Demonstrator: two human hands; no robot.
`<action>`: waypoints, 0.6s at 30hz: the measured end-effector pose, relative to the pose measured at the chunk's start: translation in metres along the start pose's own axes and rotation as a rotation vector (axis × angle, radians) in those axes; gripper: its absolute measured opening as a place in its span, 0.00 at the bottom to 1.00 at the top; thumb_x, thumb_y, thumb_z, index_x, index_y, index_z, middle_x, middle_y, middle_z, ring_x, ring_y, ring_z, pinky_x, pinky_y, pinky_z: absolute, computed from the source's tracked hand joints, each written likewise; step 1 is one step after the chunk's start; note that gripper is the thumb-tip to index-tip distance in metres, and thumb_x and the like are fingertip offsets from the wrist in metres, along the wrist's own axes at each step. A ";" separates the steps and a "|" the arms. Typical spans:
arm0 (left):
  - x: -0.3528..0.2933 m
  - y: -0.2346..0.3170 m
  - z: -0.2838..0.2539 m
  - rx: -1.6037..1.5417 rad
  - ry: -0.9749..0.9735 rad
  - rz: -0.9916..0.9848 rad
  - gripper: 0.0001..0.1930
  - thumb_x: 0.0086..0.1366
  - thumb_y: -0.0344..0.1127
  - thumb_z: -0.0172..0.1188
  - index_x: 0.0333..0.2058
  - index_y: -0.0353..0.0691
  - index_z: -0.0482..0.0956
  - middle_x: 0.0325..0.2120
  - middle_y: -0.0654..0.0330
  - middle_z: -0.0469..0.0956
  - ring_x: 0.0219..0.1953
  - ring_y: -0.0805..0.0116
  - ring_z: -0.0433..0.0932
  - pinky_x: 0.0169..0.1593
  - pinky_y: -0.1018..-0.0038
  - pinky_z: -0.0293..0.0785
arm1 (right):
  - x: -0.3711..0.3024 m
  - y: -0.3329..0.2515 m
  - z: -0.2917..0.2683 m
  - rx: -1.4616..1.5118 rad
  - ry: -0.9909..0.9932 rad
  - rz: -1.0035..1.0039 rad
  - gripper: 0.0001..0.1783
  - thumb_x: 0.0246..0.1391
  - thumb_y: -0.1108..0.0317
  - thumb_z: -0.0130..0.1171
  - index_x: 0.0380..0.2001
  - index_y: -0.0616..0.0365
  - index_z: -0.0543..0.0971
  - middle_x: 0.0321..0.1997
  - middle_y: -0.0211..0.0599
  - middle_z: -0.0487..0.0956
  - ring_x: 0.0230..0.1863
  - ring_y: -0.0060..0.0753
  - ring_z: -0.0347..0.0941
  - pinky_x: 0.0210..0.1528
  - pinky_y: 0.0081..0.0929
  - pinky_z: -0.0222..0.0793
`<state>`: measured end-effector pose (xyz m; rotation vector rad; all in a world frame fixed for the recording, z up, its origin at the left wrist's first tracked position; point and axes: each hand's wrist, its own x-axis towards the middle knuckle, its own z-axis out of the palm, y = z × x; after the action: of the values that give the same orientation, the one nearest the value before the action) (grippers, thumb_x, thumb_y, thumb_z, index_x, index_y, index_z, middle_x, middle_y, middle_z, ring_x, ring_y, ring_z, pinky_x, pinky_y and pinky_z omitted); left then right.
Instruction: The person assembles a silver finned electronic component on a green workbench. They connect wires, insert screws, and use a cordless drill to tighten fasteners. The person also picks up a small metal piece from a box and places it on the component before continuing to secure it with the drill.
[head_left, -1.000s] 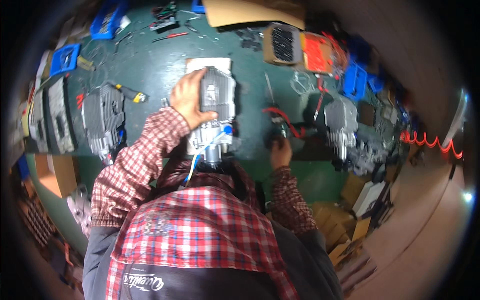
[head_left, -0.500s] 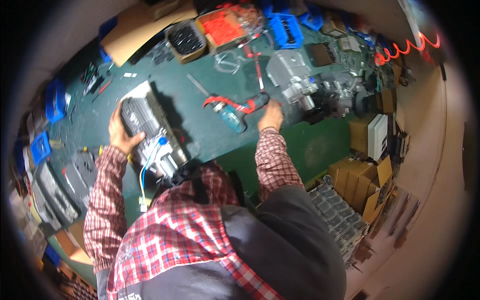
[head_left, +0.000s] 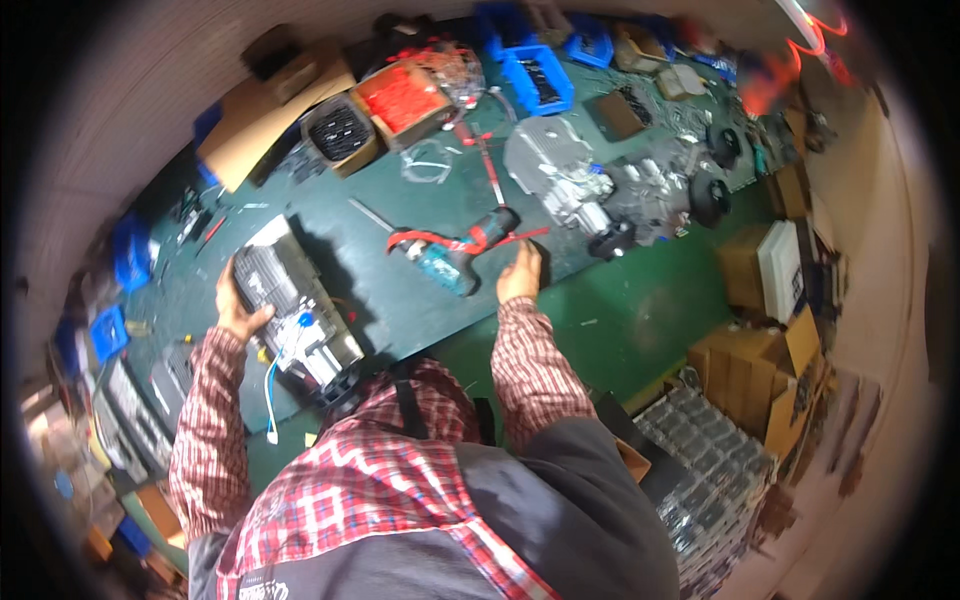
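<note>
My left hand (head_left: pixel 238 308) grips the side of a motor-like unit (head_left: pixel 290 300), thumb across its ribbed grey housing. The unit has a blue fitting, a silver cylinder and a black round part at its near end. A blue and white cable with a white plug (head_left: pixel 272 436) hangs from it. My right hand (head_left: pixel 520 274) is at the bench's front edge, its fingers stretched out, just short of a red strip. That strip lies by a teal and black cordless drill (head_left: pixel 445 268) with a long bit and a red strap. Nothing shows in my right hand.
Similar units with black wheels (head_left: pixel 610 240) stand on the green bench to the right. Along the back are a box of black parts (head_left: pixel 340 134), a box of red parts (head_left: pixel 402 96) and blue bins (head_left: pixel 538 80). Cartons (head_left: pixel 750 365) and stacked grey parts (head_left: pixel 700 450) sit at lower right.
The whole view has shifted. My right hand has drawn slightly back from the red strip, toward me. My left hand keeps its grip on the unit.
</note>
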<state>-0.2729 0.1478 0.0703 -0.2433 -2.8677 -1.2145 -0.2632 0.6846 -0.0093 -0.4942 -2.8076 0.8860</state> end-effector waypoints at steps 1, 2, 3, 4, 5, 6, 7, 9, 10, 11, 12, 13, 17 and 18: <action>0.001 -0.002 -0.001 0.038 0.018 0.005 0.58 0.37 0.54 0.73 0.64 0.31 0.53 0.57 0.38 0.62 0.60 0.43 0.61 0.64 0.57 0.57 | -0.011 -0.009 0.002 0.068 0.011 0.061 0.30 0.45 0.82 0.49 0.56 0.63 0.66 0.59 0.54 0.64 0.61 0.55 0.61 0.62 0.41 0.59; 0.001 -0.002 -0.002 0.076 0.032 0.014 0.58 0.38 0.55 0.72 0.63 0.31 0.53 0.56 0.38 0.63 0.60 0.43 0.62 0.64 0.58 0.58 | -0.021 -0.015 0.002 0.055 0.044 -0.021 0.28 0.45 0.82 0.49 0.54 0.63 0.67 0.54 0.55 0.66 0.56 0.55 0.65 0.58 0.41 0.63; -0.002 -0.003 -0.003 0.127 0.051 0.019 0.58 0.38 0.56 0.72 0.63 0.30 0.53 0.56 0.37 0.64 0.59 0.43 0.63 0.63 0.58 0.59 | -0.030 -0.038 -0.001 0.092 0.042 -0.065 0.27 0.45 0.83 0.48 0.53 0.63 0.68 0.49 0.54 0.67 0.50 0.54 0.67 0.54 0.42 0.65; -0.004 -0.003 -0.008 0.187 0.059 0.023 0.58 0.38 0.57 0.72 0.62 0.29 0.54 0.55 0.37 0.64 0.59 0.42 0.64 0.63 0.58 0.60 | -0.045 -0.065 -0.005 0.090 0.042 -0.100 0.24 0.48 0.83 0.49 0.51 0.62 0.70 0.46 0.53 0.68 0.48 0.52 0.68 0.51 0.41 0.66; -0.007 -0.003 -0.009 0.234 0.062 0.019 0.58 0.38 0.58 0.72 0.62 0.28 0.54 0.55 0.36 0.65 0.58 0.42 0.65 0.62 0.58 0.61 | -0.061 -0.090 -0.011 0.084 0.049 -0.132 0.21 0.50 0.82 0.49 0.50 0.62 0.71 0.43 0.52 0.69 0.45 0.51 0.69 0.48 0.40 0.67; -0.009 0.000 -0.012 0.266 0.053 0.007 0.58 0.38 0.58 0.72 0.62 0.27 0.55 0.54 0.36 0.66 0.57 0.42 0.67 0.61 0.58 0.63 | -0.079 -0.122 -0.018 0.126 0.042 -0.200 0.18 0.52 0.82 0.49 0.48 0.63 0.73 0.41 0.50 0.70 0.42 0.49 0.70 0.46 0.40 0.68; -0.009 0.000 -0.014 0.212 0.045 0.018 0.58 0.38 0.60 0.71 0.63 0.30 0.55 0.55 0.36 0.65 0.58 0.41 0.65 0.61 0.57 0.62 | -0.099 -0.156 -0.027 0.256 -0.035 -0.200 0.17 0.53 0.81 0.49 0.47 0.63 0.74 0.42 0.48 0.72 0.39 0.49 0.72 0.45 0.39 0.69; -0.011 0.002 -0.013 0.306 0.042 -0.064 0.59 0.39 0.59 0.72 0.64 0.32 0.53 0.55 0.37 0.64 0.59 0.42 0.63 0.63 0.56 0.59 | -0.140 -0.208 -0.031 0.337 -0.114 -0.356 0.15 0.53 0.79 0.50 0.45 0.62 0.75 0.43 0.47 0.74 0.39 0.46 0.73 0.43 0.35 0.71; -0.012 0.002 -0.014 0.301 -0.001 -0.126 0.60 0.38 0.60 0.73 0.65 0.34 0.51 0.58 0.38 0.61 0.62 0.42 0.59 0.65 0.53 0.54 | -0.160 -0.235 -0.035 0.317 -0.138 -0.481 0.14 0.53 0.78 0.51 0.43 0.62 0.76 0.42 0.46 0.75 0.39 0.44 0.74 0.42 0.34 0.71; -0.013 0.004 -0.010 0.299 -0.024 -0.185 0.63 0.37 0.61 0.73 0.66 0.36 0.48 0.60 0.39 0.57 0.64 0.43 0.54 0.66 0.51 0.48 | -0.178 -0.255 -0.039 0.383 -0.277 -0.617 0.11 0.52 0.77 0.52 0.40 0.61 0.77 0.40 0.45 0.75 0.38 0.44 0.74 0.42 0.35 0.72; -0.016 0.005 -0.014 0.269 -0.043 -0.205 0.63 0.38 0.62 0.73 0.66 0.38 0.47 0.61 0.39 0.55 0.66 0.43 0.51 0.67 0.50 0.46 | -0.201 -0.272 -0.039 0.450 -0.422 -0.748 0.09 0.51 0.75 0.53 0.37 0.61 0.78 0.38 0.45 0.76 0.38 0.44 0.74 0.41 0.35 0.72; -0.019 0.003 -0.015 0.266 -0.038 -0.210 0.63 0.38 0.62 0.73 0.66 0.39 0.47 0.61 0.39 0.54 0.66 0.43 0.51 0.67 0.51 0.46 | -0.229 -0.276 -0.025 0.544 -0.654 -0.877 0.07 0.50 0.75 0.54 0.33 0.61 0.78 0.37 0.44 0.76 0.37 0.45 0.74 0.41 0.36 0.73; -0.005 0.023 0.014 0.235 0.047 -0.223 0.62 0.38 0.60 0.74 0.67 0.43 0.47 0.62 0.41 0.53 0.65 0.43 0.51 0.67 0.54 0.45 | -0.280 -0.272 0.049 0.341 -0.977 -0.935 0.07 0.48 0.74 0.56 0.33 0.61 0.77 0.42 0.47 0.75 0.41 0.47 0.74 0.40 0.34 0.73; 0.002 0.033 0.021 0.230 0.046 -0.239 0.62 0.37 0.60 0.75 0.67 0.43 0.48 0.62 0.42 0.54 0.65 0.42 0.50 0.67 0.54 0.46 | -0.280 -0.285 0.068 0.165 -0.788 -0.897 0.06 0.48 0.74 0.56 0.32 0.60 0.78 0.45 0.45 0.74 0.43 0.46 0.74 0.40 0.31 0.74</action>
<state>-0.2687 0.1856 0.0795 0.1331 -3.0267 -0.8869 -0.0935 0.3291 0.0871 1.3026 -2.9426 1.1967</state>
